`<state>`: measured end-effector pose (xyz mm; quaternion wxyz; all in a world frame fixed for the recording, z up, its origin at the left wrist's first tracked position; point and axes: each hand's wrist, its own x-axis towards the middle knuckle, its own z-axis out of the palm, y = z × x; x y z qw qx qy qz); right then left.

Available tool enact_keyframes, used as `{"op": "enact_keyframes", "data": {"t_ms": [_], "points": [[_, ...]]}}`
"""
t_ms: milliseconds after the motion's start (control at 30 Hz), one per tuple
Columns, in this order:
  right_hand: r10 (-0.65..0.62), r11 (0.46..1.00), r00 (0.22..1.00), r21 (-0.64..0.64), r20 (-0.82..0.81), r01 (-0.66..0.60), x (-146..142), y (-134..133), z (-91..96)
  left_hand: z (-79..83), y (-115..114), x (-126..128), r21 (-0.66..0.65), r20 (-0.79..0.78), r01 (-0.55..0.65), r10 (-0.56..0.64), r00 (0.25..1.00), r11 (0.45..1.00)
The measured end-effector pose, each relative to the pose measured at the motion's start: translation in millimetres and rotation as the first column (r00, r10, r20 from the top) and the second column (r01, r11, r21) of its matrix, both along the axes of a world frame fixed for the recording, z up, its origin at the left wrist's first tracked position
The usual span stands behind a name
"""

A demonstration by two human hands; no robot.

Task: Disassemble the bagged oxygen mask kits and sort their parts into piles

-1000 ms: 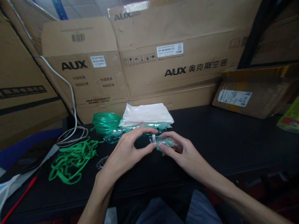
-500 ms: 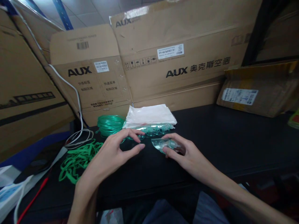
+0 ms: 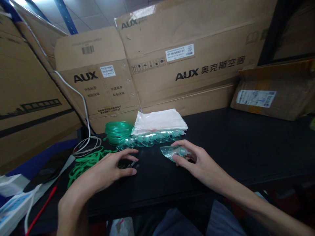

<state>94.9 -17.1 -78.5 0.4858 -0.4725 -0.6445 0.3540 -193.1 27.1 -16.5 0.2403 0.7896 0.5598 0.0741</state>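
My right hand (image 3: 190,155) is closed on a clear greenish plastic face mask (image 3: 169,152), held just above the black table with its pointed end toward the left. Fingers hide part of the mask's right side. My left hand (image 3: 120,165) is open, thumb and fingers spread low over the table. Between them shows a small thin metallic piece (image 3: 133,164); whether it touches the fingers or lies on the table I cannot tell. Behind the hands, several similar masks (image 3: 152,138) lie nested in a row. Green elastic straps (image 3: 85,164) are heaped beside my left forearm.
A coil of green tubing (image 3: 118,131) and a stack of white bags (image 3: 159,120) sit behind the mask row. Large cardboard boxes (image 3: 157,88) wall off the back, with a smaller carton (image 3: 273,95) at right. Cables and a power strip (image 3: 12,205) lie at left.
My left hand has moved left and down, away from the mask, its fingers still apart. My right hand stays nearly in place, still holding the mask.
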Motion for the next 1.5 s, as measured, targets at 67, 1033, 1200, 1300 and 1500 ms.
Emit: {"op": "enact_keyframes", "data": {"t_ms": [67,1033,1200,1300,1500], "points": [[0.006,1.000,1.000,-0.007,0.004,-0.006,0,0,-0.5,0.5,-1,-1,-0.022,-0.005,-0.005,0.005,1.000,1.000],[0.019,1.000,1.000,-0.017,0.023,-0.019,0,1,-3.4,-3.3,0,-25,-0.005,-0.008,-0.254,0.254,0.967,0.967],[0.028,0.999,0.998,-0.018,0.049,-0.027,1,2,-4.4,2.2,-5,-10,-0.012,-0.033,-0.174,0.174,0.984,0.985],[0.021,1.000,0.998,-0.004,0.060,-0.021,1,2,-5.0,4.9,-9,-1,-0.040,-0.017,-0.137,0.136,0.991,0.990],[0.030,0.999,0.997,-0.016,0.065,-0.029,1,2,-3.5,1.6,-12,2,-0.007,-0.080,-0.118,0.117,0.990,0.993]]}}
